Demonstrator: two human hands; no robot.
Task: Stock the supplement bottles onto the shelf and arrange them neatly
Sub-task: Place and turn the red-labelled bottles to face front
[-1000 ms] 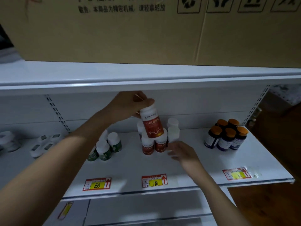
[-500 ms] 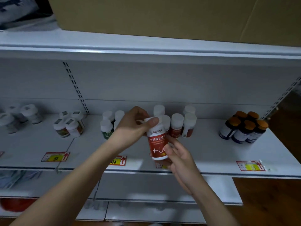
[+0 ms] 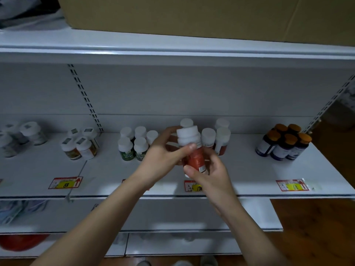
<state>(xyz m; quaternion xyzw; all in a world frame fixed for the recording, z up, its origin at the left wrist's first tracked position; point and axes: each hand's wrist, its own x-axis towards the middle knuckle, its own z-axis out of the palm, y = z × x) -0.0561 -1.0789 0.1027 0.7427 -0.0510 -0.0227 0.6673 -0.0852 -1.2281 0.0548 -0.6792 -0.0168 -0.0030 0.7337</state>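
Both hands hold one red-labelled bottle [image 3: 194, 150] with a white cap, upright in front of the white shelf [image 3: 249, 169]. My left hand [image 3: 163, 156] grips its upper part, thumb across the front under the cap. My right hand [image 3: 209, 173] wraps its lower part from the right. Behind it stand more red-labelled bottles [image 3: 215, 139]. To the left is a group of green-labelled bottles [image 3: 132, 144].
Dark bottles with orange caps [image 3: 284, 143] stand at the shelf's right end, and white-capped bottles [image 3: 80, 144] further left. Price tags [image 3: 65, 182] line the front edge. A cardboard box [image 3: 192, 14] sits on the shelf above. Lower shelves and a wooden floor lie below.
The bottle came down from above the red group and out in front of the shelf. My right hand has closed round its lower part; the label has turned away to the right.
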